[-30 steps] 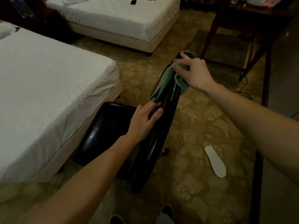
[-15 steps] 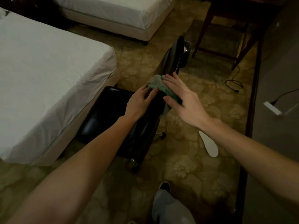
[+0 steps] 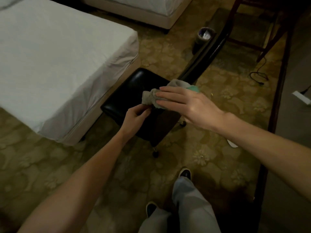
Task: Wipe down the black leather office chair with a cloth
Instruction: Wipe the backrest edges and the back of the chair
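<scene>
The black leather office chair (image 3: 134, 88) stands mid-frame beside a bed, its glossy seat facing me and its thin backrest (image 3: 207, 52) running up to the right. A grey-green cloth (image 3: 149, 96) is bunched above the seat's right side. My right hand (image 3: 183, 105) lies over the cloth with straight fingers. My left hand (image 3: 136, 118) is just below it, fingers curled and pinching the cloth's lower edge. Whether the cloth touches the chair is unclear.
A white-sheeted bed (image 3: 55, 64) fills the left; a second bed (image 3: 143, 7) is at the top. A small bin (image 3: 204, 36) stands behind the chair. Wooden table legs (image 3: 262, 36) and a cable (image 3: 259, 76) are upper right. My feet (image 3: 184, 174) are on patterned carpet.
My right hand brought the cloth down from the top of the backrest to above the seat. My left hand left the backrest and took hold of the cloth's edge. The view pulled back.
</scene>
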Tool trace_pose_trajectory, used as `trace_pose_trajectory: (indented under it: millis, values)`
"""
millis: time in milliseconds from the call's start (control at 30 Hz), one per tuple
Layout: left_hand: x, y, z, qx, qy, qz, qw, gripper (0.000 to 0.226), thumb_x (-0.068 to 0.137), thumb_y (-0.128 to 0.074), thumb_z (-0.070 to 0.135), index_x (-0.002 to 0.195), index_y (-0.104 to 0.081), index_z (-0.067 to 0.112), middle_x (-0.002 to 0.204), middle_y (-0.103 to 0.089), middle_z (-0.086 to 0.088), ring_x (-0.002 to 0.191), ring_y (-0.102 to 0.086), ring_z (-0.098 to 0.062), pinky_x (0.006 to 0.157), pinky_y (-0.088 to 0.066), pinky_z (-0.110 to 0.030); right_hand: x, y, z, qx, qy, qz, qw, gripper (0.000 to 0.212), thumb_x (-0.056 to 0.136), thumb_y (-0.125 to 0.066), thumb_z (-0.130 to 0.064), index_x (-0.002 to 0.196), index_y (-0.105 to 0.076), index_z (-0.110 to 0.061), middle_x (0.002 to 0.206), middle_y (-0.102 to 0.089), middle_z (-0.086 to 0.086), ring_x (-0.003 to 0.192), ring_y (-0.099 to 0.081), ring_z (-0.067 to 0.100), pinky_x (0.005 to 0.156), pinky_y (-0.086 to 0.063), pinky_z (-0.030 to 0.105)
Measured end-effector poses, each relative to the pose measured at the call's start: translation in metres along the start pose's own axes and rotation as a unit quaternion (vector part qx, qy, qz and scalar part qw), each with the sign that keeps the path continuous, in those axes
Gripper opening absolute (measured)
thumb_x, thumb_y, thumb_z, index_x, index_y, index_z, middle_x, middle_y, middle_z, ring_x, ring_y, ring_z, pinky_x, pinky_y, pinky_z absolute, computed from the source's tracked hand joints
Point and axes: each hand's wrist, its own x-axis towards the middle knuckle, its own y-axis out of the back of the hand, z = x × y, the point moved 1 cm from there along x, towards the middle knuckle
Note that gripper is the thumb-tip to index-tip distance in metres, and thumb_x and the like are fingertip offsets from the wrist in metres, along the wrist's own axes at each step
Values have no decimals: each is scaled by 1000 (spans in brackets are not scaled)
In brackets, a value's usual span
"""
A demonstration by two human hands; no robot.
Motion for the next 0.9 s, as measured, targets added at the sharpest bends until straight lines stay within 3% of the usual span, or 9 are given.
trace_pose_trajectory:
  millis: [100, 167, 267, 367, 467, 600, 733, 800, 900]
  values:
    - [-14, 10, -3, -7, -11, 8, 1000, 22, 98, -55, 30, 113, -69, 24, 109, -72, -3, 103, -69, -22, 87, -55, -40, 23, -14, -20, -9, 78, -34, 996, 29, 101, -50, -4, 125, -66, -3, 136, -59, 14, 134, -49, 30, 113, -39, 41]
    - [-23, 18, -7, -6, -13, 22, 1000, 16, 99, -54, 19, 103, -69, 25, 100, -70, 0, 94, -68, -17, 79, -53, -34, 32, -24, -31, -24, 124, -63, 990, 27, 101, -48, -6, 118, -69, -4, 132, -62, 14, 131, -52, 29, 112, -38, 43]
    - [-34, 29, -16, 25, -10, 20, 999, 24, 98, -54, 5, 105, -67, 23, 107, -69, -1, 103, -66, -17, 88, -55, -39, 36, -27, -36, -50, 121, -93, 987, 32, 101, -43, -8, 123, -66, -5, 136, -59, 12, 132, -51, 29, 112, -39, 46]
    - [-39, 34, -24, 111, -7, -10, 994, 39, 93, -54, -1, 129, -61, 12, 126, -66, -6, 121, -60, -22, 103, -50, -49, 26, -14, -24, -65, 114, -76, 988, 29, 104, -45, -4, 127, -64, -4, 143, -53, 14, 136, -47, 30, 110, -41, 46]
    - [-48, 35, -22, 120, -28, -22, 992, 58, 93, -54, -1, 148, -47, 18, 139, -59, -2, 129, -55, -17, 106, -49, -41, 16, 4, -5, -89, 104, -69, 988, 28, 103, -48, -4, 123, -67, -6, 144, -52, 14, 134, -48, 32, 109, -41, 44]
    - [-54, 33, -27, 118, -48, -24, 992, 61, 93, -54, -2, 149, -46, 20, 127, -66, 1, 102, -67, -13, 84, -58, -35, 16, 4, -4, -90, 71, -30, 993, 32, 103, -40, -5, 113, -71, -4, 135, -59, 16, 126, -55, 34, 102, -46, 45]
    - [-54, 33, -34, 99, -62, 7, 993, 60, 88, -56, -5, 143, -51, 17, 130, -65, 1, 122, -60, -12, 103, -52, -37, 25, -14, -16, -77, 48, 4, 996, 23, 97, -49, 2, 102, -71, -2, 127, -65, 15, 119, -59, 33, 102, -44, 39]
    - [-54, 35, -39, 81, -76, 20, 994, 58, 85, -56, -5, 139, -54, 16, 123, -66, 0, 118, -62, -15, 99, -54, -40, 29, -18, -19, -68, 58, 20, 996, 22, 96, -51, 2, 102, -71, -3, 126, -65, 14, 119, -60, 32, 103, -44, 38]
    - [-58, 40, -47, 56, -89, 46, 993, 50, 85, -60, -5, 131, -58, 14, 113, -67, 4, 109, -65, -12, 91, -53, -30, 37, -29, -30, -56, 78, 38, 995, 22, 98, -50, 1, 106, -71, 0, 128, -64, 17, 123, -57, 34, 107, -44, 43]
